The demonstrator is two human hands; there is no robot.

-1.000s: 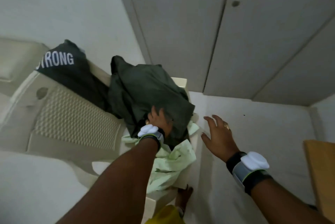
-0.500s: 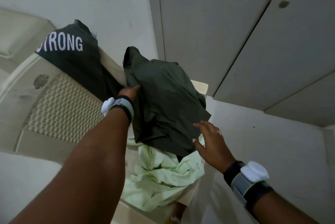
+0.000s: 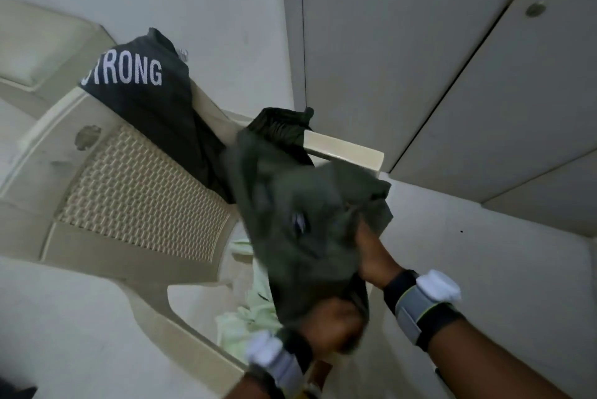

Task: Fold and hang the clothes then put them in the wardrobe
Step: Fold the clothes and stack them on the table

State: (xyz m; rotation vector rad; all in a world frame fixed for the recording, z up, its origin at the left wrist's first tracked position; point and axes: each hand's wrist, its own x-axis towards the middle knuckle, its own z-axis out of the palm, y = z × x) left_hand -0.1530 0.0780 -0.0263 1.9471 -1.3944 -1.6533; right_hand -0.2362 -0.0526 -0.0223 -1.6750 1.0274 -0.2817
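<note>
Head view: a cream plastic chair (image 3: 135, 192) with a perforated back carries the laundry. A black shirt lettered STRONG (image 3: 145, 98) drapes over its backrest. A crumpled dark olive garment (image 3: 290, 211) is lifted above the seat, over a pale green cloth (image 3: 245, 318). The left hand (image 3: 332, 324) and right hand (image 3: 374, 256), close together, both clench the olive garment's near end. Nothing looks folded or hung yet, so the task seems barely begun. The garment's long axis slants from the chair's arm down toward the person.

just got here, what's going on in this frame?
A person holds a dark green garment with both hands over a cream chair: the left hand grips its lower end, the right hand its side. A black shirt hangs over the chair back, a pale green garment lies on the seat. Nothing is folded yet.
</note>
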